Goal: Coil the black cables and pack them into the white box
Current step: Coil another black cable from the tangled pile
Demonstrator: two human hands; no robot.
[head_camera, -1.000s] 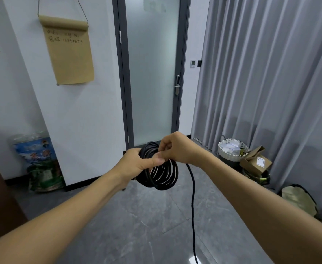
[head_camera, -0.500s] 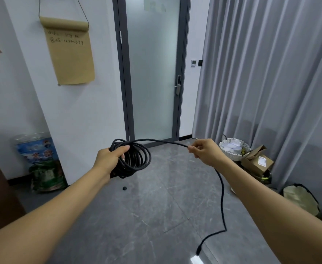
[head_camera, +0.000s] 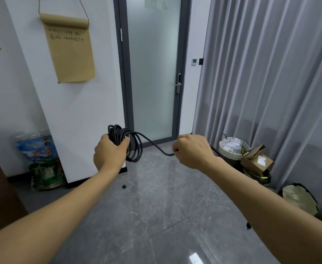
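Nearest the camera, 2 bare forearms are extending forward over a grey tiled floor [head_camera: 156, 216]. A black plug end [head_camera: 248, 225] is showing just beside the right forearm, low in the frame. A small black object [head_camera: 124, 186] is lying on the tiles below the left wrist; its nature cannot be determined. The left hand [head_camera: 109, 151] is clenching a black cable coil [head_camera: 129, 143], fingers wrapping the bunched loops and holding them upright at mid-height. From the coil, 1 loose strand [head_camera: 156, 146] is sagging across to the right hand [head_camera: 191, 150], which is pinching it between curled fingers. Beyond, a printed bag [head_camera: 40, 161] is leaning at the foot of the white wall on the left, while a white basket [head_camera: 234, 147] and an open cardboard box [head_camera: 257, 161] are sitting near the grey curtain [head_camera: 270, 73]. Farthest back, a frosted glass door [head_camera: 152, 69] is standing closed, and a brown paper scroll [head_camera: 68, 48] is hanging on the wall.
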